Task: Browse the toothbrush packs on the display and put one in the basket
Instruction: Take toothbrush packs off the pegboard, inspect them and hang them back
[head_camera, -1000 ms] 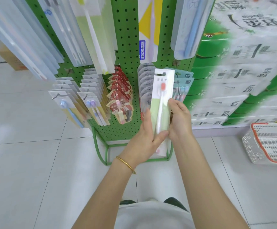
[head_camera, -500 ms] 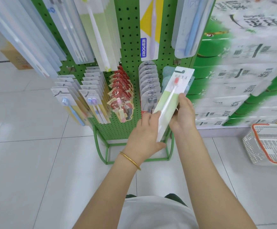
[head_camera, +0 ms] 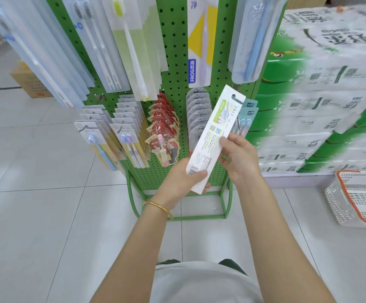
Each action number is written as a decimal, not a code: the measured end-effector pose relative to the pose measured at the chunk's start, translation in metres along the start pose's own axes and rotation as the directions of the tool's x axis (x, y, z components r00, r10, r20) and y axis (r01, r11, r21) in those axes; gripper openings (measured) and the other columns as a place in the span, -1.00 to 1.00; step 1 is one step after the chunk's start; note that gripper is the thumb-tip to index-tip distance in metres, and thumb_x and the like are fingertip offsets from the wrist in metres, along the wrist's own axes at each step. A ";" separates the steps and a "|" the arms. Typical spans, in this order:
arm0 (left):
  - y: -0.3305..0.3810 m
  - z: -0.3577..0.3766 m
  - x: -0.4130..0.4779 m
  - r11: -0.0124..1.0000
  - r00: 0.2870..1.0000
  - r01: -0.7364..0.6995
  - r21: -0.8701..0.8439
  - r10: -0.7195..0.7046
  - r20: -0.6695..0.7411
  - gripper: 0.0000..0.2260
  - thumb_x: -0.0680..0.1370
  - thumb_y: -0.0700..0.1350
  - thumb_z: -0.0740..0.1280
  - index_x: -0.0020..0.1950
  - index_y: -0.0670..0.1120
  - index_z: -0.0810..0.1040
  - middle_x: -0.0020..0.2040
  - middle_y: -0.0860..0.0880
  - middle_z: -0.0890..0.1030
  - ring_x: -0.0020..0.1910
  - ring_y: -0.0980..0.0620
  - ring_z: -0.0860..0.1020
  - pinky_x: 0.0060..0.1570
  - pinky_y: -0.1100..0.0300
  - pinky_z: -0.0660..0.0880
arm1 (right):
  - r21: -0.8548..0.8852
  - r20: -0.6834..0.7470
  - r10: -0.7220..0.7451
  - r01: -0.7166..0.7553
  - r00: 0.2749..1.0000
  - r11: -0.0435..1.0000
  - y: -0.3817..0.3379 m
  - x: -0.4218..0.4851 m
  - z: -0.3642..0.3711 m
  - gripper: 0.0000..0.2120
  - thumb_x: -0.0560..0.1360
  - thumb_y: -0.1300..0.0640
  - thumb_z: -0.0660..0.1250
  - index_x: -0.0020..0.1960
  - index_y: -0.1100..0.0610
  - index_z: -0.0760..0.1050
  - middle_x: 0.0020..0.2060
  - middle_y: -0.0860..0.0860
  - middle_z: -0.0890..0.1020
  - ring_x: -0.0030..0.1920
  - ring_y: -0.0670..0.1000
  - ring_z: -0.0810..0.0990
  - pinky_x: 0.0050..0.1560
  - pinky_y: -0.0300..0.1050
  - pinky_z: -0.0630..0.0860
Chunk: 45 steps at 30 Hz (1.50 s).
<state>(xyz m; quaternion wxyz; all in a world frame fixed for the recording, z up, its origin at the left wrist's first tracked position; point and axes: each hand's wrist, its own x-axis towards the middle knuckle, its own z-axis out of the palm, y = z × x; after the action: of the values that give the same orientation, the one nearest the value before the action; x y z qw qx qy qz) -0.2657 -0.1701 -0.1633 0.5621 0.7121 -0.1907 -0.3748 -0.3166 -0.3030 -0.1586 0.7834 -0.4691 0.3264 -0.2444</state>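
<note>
Toothbrush pack [head_camera: 212, 136] is tilted, its printed back showing. Fingers of left hand [head_camera: 177, 182] curl around its lower end, thumb just under the barcode; fingers of right hand [head_camera: 239, 158] pinch its edge higher up. Basket [head_camera: 341, 202] sits well apart, right of the fingers.

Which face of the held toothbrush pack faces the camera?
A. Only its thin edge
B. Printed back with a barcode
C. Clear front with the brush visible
B: the toothbrush pack, gripped by the left hand and pinched by the right hand, shows printed text and a barcode near its lower end, no brush.
</note>
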 end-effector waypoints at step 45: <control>0.158 -0.090 -0.014 0.798 0.739 -0.601 -0.031 0.541 -0.401 -0.77 0.60 0.02 0.21 0.07 -0.12 0.50 -0.06 0.06 0.63 -0.05 0.08 0.59 0.02 0.15 0.51 | -0.464 0.301 -0.448 0.540 0.842 0.702 -0.070 -0.025 0.137 -0.53 0.28 -0.05 0.52 0.04 0.05 0.37 -0.15 -0.12 0.50 -0.27 -0.31 0.45 -0.26 -0.43 0.39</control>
<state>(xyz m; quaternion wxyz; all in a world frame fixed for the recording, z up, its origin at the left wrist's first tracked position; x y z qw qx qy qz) -0.1838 -0.1477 -0.0021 0.7302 0.6294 -0.2599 -0.0559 -0.2374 -0.2374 -0.0412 0.5512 -0.7558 0.1766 -0.3061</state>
